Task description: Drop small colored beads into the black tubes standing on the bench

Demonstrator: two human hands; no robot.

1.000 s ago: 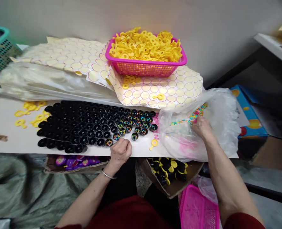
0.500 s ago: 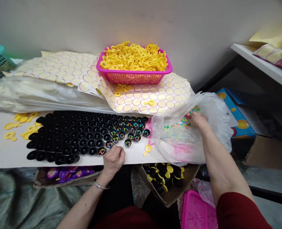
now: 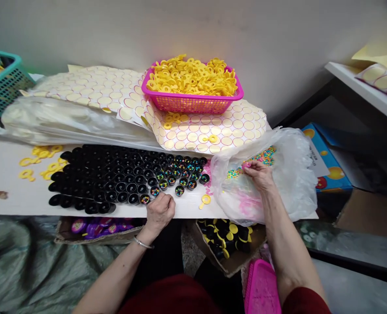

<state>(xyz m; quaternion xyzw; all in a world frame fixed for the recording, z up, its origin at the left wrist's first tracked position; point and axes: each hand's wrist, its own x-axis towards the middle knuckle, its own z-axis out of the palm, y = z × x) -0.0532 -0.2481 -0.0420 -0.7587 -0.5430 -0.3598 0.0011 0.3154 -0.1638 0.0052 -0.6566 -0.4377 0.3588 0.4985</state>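
Note:
My left hand (image 3: 161,211) is closed in a loose fist on the table's front edge, beside the nearest black cups; whatever it may hold is hidden. Many small black cups (image 3: 121,187) stand in tight rows, and those at the right end contain colourful beads (image 3: 179,190). Over the clear plastic bag (image 3: 288,174), my right hand (image 3: 260,174) pinches a small pink piece (image 3: 245,165), possibly a scoop. Multicoloured beads (image 3: 265,156) lie in the bag around those fingers. Pink beads (image 3: 207,181) are scattered between the cups and the bag.
A pink basket (image 3: 193,104) heaped with yellow ring-shaped pieces stands on sheets of round stickers (image 3: 242,126). One yellow piece (image 3: 205,200) lies near the bag. Below the table edge are cardboard boxes (image 3: 226,268) of parts. A teal basket (image 3: 8,89) stands at left.
My right hand has come left and towards me out of the beads, and the pink piece now shows in its fingers. The left hand stays by the cups; the whole view has shifted slightly.

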